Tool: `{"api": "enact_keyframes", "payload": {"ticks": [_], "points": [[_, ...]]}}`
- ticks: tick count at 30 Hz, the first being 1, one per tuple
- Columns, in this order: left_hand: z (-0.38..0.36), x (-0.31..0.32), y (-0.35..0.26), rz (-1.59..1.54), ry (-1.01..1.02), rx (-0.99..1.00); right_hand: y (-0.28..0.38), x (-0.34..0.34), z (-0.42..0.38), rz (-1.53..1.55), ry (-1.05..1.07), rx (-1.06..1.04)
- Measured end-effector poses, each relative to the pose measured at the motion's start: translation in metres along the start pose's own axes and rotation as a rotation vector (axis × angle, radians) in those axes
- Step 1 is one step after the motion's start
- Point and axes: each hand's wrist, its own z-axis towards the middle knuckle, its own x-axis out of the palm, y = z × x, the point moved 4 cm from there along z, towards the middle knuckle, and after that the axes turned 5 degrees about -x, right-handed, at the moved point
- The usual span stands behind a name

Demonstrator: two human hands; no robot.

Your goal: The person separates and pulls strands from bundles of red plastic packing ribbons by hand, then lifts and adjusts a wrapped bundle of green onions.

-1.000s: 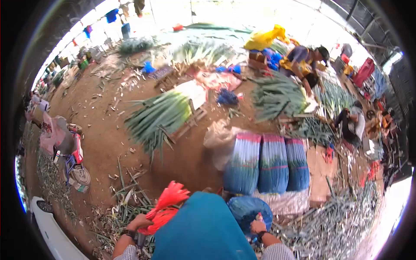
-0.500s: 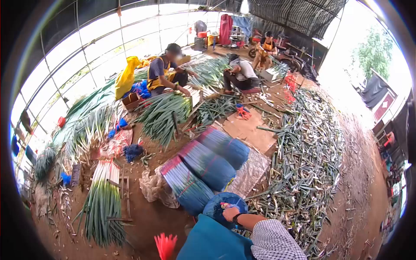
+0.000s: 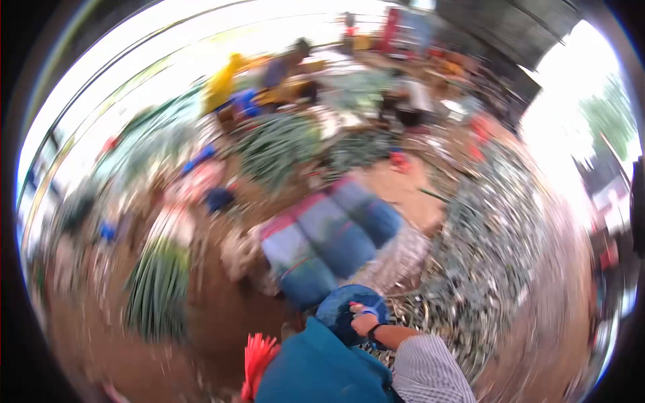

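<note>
My right hand (image 3: 363, 323), with a dark band at the wrist, reaches over a round blue tub-like thing (image 3: 333, 307). Its fingers look closed around something small with pink and pale blue in it, too blurred to name. Just beyond lie three bundles of leeks (image 3: 334, 232), side by side in blue and red wrapping. Teal cloth (image 3: 316, 369) covers my lap, and a bunch of red strands (image 3: 259, 363) hangs at its left side. My left hand is out of sight.
Loose leeks (image 3: 161, 289) lie on the ground at the left. A wide heap of leek trimmings (image 3: 490, 248) spreads along the right. A cardboard sheet (image 3: 410, 195) lies behind the bundles. Blurred people (image 3: 410, 97) sit among more leeks (image 3: 279, 148) farther back.
The view has swung and blurred, so the background sits farther right and the bundles higher. My right hand stays over the blue tub-like thing. More of the red strands shows.
</note>
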Motion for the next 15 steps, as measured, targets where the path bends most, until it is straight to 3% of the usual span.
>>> {"api": "enact_keyframes", "payload": {"ticks": [3, 5, 7, 9, 10, 12, 13, 15], "points": [[-0.128, 0.007, 0.115, -0.182, 0.123, -0.432, -0.015, 0.011, 0.008, -0.035, -0.008, -0.123], [-0.203, 0.017, 0.139, -0.39, 0.044, -0.599, -0.029, 0.032, 0.026, -0.304, 0.089, -0.328], [-0.249, 0.035, 0.158, -0.545, -0.047, -0.723, -0.031, 0.025, 0.03, -0.119, 0.263, -0.236], [-0.266, 0.075, 0.203, -0.597, -0.067, -0.801, -0.043, 0.035, 0.042, -0.197, 0.403, -0.253], [-0.269, 0.102, 0.221, -0.633, -0.065, -0.809, -0.046, 0.035, 0.046, -0.195, 0.378, -0.29], [-0.272, 0.149, 0.248, -0.694, -0.054, -0.82, -0.049, 0.035, 0.036, 0.01, 0.005, -0.453], [-0.28, 0.152, 0.235, -0.781, -0.086, -0.826, -0.047, 0.026, 0.033, 0.03, 0.089, -0.392], [-0.28, 0.129, 0.201, -0.666, -0.026, -0.82, -0.046, 0.007, 0.029, 0.053, 0.262, -0.276]]}}
